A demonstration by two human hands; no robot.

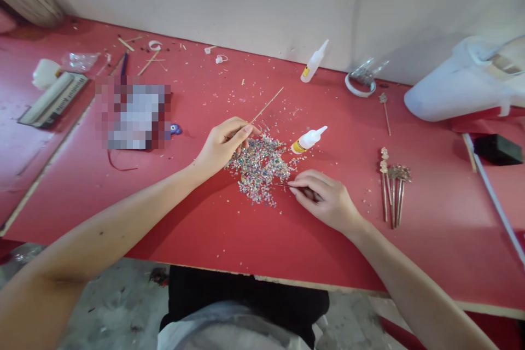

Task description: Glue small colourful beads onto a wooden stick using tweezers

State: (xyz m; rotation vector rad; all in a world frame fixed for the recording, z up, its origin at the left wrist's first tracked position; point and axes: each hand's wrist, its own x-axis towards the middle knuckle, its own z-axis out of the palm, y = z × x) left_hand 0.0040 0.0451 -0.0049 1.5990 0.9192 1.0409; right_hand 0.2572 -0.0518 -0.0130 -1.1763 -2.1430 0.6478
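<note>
A pile of small glittering rhinestones (262,167) is spread on the red table (246,235). At the pile's upper left, my left hand (227,142) is closed on a thin wooden stick (267,105) that slants up to the right. My right hand (322,197) pinches slim metal tweezers (283,184) at the pile's right edge, their tips over the stones. Just above my right hand, a white glue bottle (308,140) with a yellow label leans to the right. Whether a stone sits between the tweezer tips is too small to tell.
Ornamented hairpins (392,191) lie at the right, near a black block (497,150) and a large white container (443,85). A second glue bottle (314,62) and a tape roll (360,85) are by the wall. A blurred-out device (137,116) and long box (53,99) lie left.
</note>
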